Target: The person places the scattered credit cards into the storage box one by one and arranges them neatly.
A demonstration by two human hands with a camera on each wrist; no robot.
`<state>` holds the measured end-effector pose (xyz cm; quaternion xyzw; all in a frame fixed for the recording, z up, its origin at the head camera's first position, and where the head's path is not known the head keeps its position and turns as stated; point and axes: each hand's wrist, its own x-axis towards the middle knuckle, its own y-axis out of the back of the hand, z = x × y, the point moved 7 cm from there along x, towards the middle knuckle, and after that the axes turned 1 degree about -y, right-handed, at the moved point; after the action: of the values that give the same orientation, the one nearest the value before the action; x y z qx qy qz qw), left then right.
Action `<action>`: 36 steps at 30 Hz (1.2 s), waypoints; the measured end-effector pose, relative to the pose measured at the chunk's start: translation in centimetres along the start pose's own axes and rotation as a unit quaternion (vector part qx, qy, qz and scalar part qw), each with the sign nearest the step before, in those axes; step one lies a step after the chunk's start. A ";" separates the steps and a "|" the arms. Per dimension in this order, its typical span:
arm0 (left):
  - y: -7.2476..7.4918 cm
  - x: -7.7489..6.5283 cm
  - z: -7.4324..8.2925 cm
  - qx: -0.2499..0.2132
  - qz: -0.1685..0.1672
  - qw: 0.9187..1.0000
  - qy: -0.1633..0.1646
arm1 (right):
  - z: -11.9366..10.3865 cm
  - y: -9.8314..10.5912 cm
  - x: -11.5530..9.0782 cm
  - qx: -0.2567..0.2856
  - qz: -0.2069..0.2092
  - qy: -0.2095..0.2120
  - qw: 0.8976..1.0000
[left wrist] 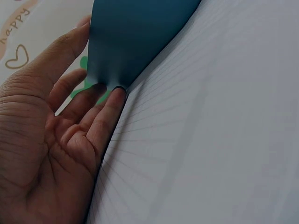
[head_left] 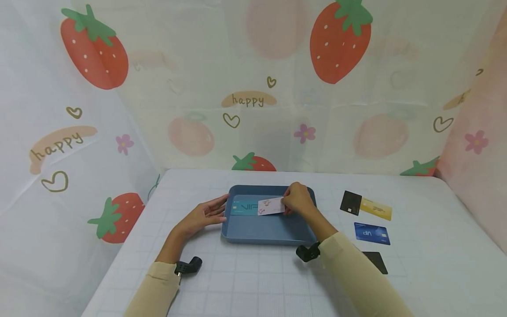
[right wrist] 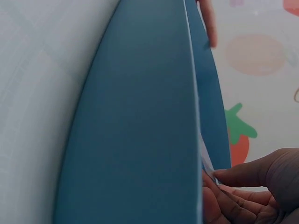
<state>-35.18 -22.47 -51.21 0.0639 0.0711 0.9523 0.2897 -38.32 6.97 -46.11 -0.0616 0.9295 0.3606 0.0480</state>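
Note:
A blue rectangular tray [head_left: 261, 231] lies on the table with a teal VIP card [head_left: 241, 208] inside it. Over the tray, my right hand [head_left: 298, 199] pinches a pale card with a small floral print [head_left: 270, 206] by its right end. That card overlaps the right part of the teal card in the head view. In the right wrist view the tray wall [right wrist: 135, 112] hides most of the held card. My left hand [head_left: 203, 215] rests its fingertips against the tray's left side, the fingers loosely extended; the left wrist view shows them along the outer wall [left wrist: 135, 37].
Right of the tray lie a black card [head_left: 350, 203], a gold card [head_left: 376, 208] touching it, and a blue VIP card [head_left: 372, 233]. Another dark card [head_left: 376, 261] is partly covered by the right sleeve. A strawberry-print cloth [head_left: 253, 141] hangs behind the table.

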 end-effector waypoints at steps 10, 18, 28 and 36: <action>0.0 0.0 0.0 0.003 -0.001 1.000 -0.005 | 0.1 -0.1 -0.2 -0.009 -0.006 -0.012 1.000; 0.1 0.0 0.0 0.007 -0.002 1.000 -0.006 | 0.4 -0.1 -0.1 -0.017 -0.002 -0.002 1.000; 0.0 0.1 0.0 0.007 -0.005 1.000 -0.008 | 0.5 0.0 -0.3 -0.017 0.004 0.006 1.000; 0.0 0.2 0.0 0.009 -0.005 1.000 -0.006 | 0.2 0.5 -1.1 -0.026 0.014 0.029 0.999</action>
<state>-35.29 -22.36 -51.18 0.0719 0.0783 0.9498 0.2944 -37.31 7.56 -45.77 -0.0604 0.9214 0.3835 0.0143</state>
